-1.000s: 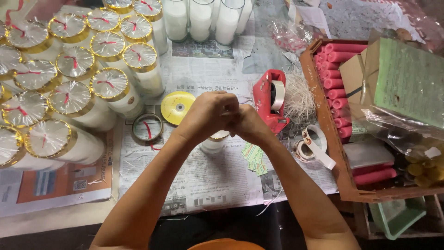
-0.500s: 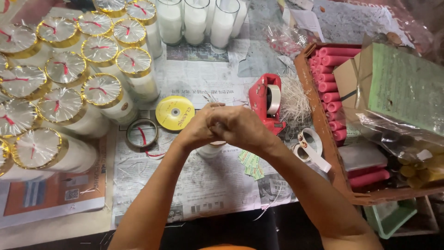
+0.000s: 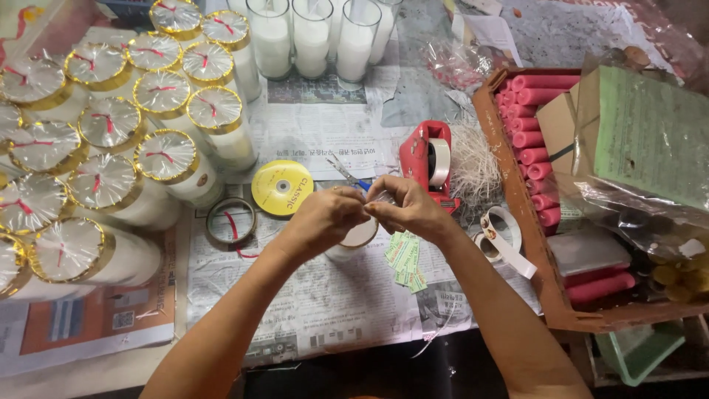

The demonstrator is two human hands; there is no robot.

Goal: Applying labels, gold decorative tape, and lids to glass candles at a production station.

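Nearest the viewer, two bare forearms rise over a sheet of printed newspaper spread on the table; beside the right wrist lies a small pile of green paper labels; the left hand and the right hand meet fingertip to fingertip over a white candle in a clear glass jar with a gold rim, which stands on the newspaper directly beneath them, partly hidden; both hands are curled, pinching a thin clear film at the jar's mouth; exactly what each finger grips cannot be told. Left of the jar lie a loose gold ring with a red ribbon and a flat yellow reel of ribbon; just beyond the fingers lies a pair of blue-handled scissors; right of them stands a red tape dispenser, with pale shredded string behind it. Further left stand many wrapped candle jars with gold bands and red bows; far right, a brown tray of red candles; at the far edge, three open glass candles.
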